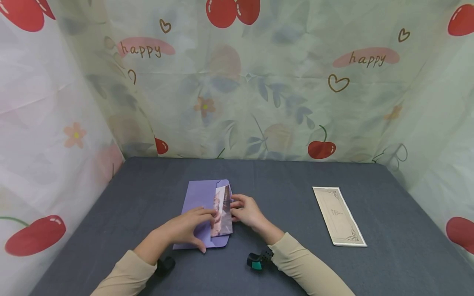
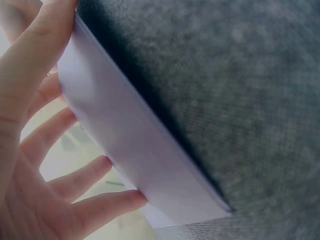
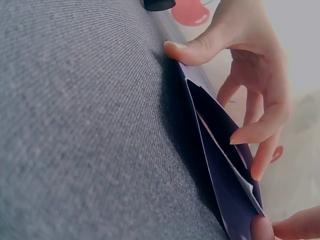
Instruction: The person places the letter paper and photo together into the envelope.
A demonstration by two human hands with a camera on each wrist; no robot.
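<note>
A purple envelope lies on the dark table, its open side to the right. Out of that side shows a card with a pink and grey picture, partly inside the envelope. My left hand holds the envelope, thumb at its near edge and fingers at the opening. In the right wrist view, the left index fingertip is in the gap of the opening, which stands raised. My right hand pinches the card's right edge; in the right wrist view only its fingertips show.
A cream folded card with ornate corners lies to the right on the dark cloth. Patterned curtains stand behind and at both sides. A black wrist device with a teal patch hangs by the right sleeve.
</note>
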